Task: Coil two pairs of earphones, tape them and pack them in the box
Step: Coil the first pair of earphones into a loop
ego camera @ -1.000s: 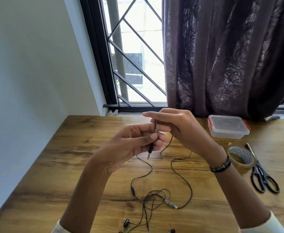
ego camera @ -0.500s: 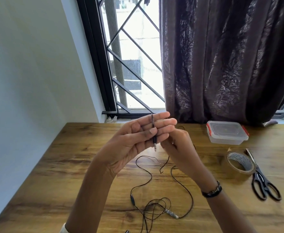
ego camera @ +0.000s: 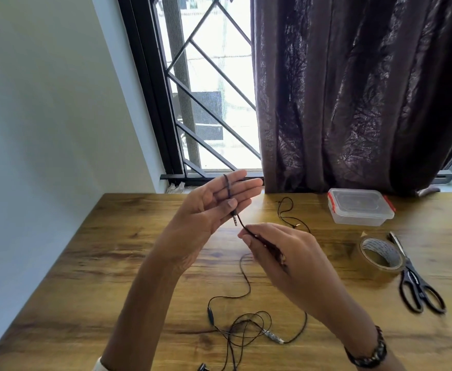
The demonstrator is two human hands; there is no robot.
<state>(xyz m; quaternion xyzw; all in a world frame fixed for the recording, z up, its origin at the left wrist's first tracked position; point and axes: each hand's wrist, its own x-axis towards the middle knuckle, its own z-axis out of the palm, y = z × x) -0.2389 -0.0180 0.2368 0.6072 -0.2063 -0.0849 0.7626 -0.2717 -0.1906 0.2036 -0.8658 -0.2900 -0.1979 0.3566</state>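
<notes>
My left hand [ego camera: 214, 207] is raised palm up with straight fingers, its thumb pinning the plug end of a black earphone cable [ego camera: 246, 279] that loops over the fingers. My right hand [ego camera: 281, 253] pinches the same cable just below the plug. The cable's remaining length trails down to a loose tangle [ego camera: 246, 328] on the wooden table [ego camera: 112, 263]. A second black cable [ego camera: 286, 212] lies behind my right hand. A clear plastic box [ego camera: 360, 207] with red clips stands shut at the back right.
A roll of brown tape [ego camera: 381, 257] lies right of my hands, with black-handled scissors [ego camera: 417, 285] beside it. A dark curtain [ego camera: 353, 89] and a barred window [ego camera: 208, 89] rise behind the table. A pale wall runs along the left.
My right hand came from behind my left fingers down and to the right, drawing the cable round them. My left hand stayed raised with the plug. The camera tilted up a little.
</notes>
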